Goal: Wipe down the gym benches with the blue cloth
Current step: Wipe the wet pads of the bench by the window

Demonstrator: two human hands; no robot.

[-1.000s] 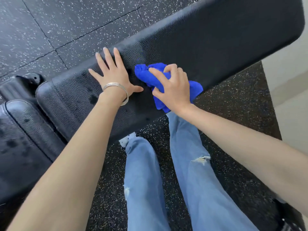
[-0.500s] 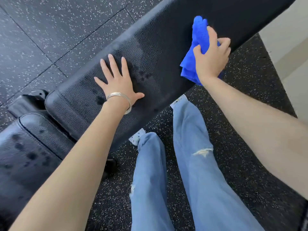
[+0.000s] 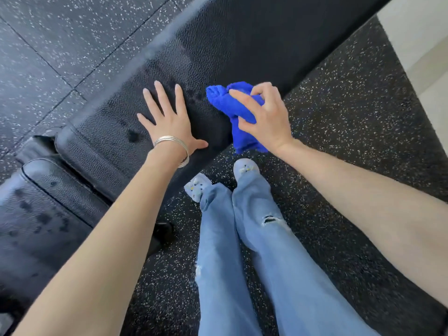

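A long black padded bench (image 3: 254,42) runs diagonally from the lower left to the upper right. Dark wet spots mark its textured pad near my left hand. My left hand (image 3: 167,120), with thin silver bangles at the wrist, lies flat on the pad with fingers spread. Just to its right, my right hand (image 3: 264,117) grips the bunched blue cloth (image 3: 230,103) against the pad's near edge. Part of the cloth hangs down over that edge.
A second black pad (image 3: 36,214) with damp spots adjoins the bench at the lower left. Speckled black rubber flooring (image 3: 351,105) surrounds it. My legs in light blue jeans (image 3: 242,251) and pale shoes stand close to the bench. A light wall (image 3: 421,40) rises at the upper right.
My right hand swept the blue cloth out to the right along the pad, then back left to beside my left hand. My left hand stayed flat on the pad.
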